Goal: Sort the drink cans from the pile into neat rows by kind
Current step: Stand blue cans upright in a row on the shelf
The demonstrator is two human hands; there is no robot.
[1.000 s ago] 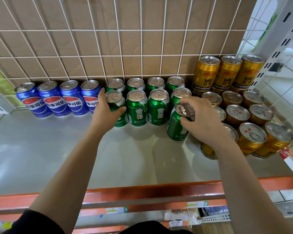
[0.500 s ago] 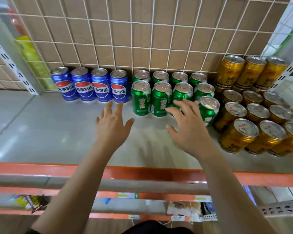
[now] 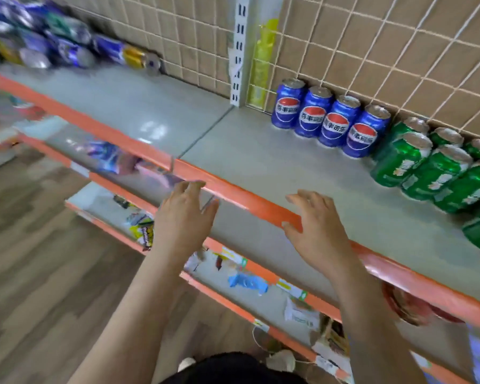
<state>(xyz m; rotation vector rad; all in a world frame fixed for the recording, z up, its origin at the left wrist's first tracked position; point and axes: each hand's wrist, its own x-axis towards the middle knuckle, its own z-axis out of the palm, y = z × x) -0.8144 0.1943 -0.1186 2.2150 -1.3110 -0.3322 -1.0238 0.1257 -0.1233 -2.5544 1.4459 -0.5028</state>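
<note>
- Left hand [image 3: 186, 217]: empty, fingers spread and relaxed, over the orange front lip of the shelf [image 3: 150, 106].
- Right hand [image 3: 316, 231]: empty, fingers loosely spread, apart from the left, thumb at the lip. Whether it touches cannot be told.
- Blue cans [image 3: 327, 120]: four, upright, in one row along the back grid [image 3: 399, 51], beyond the right hand.
- Green cans [image 3: 432, 167]: upright, at least two ranks deep, just beside the blue row's end, to the right of the right hand and running out of view.
- Pile [image 3: 53, 40]: mixed cans, tumbled and blurred, far beyond and left of the left hand, well apart from the rows.
- Hazards: cans in the pile appear to lie on their sides, so pulling a low one would likely send others rolling toward the lip. A hasty set-down beside the tight rows could topple an upright neighbour.
</note>
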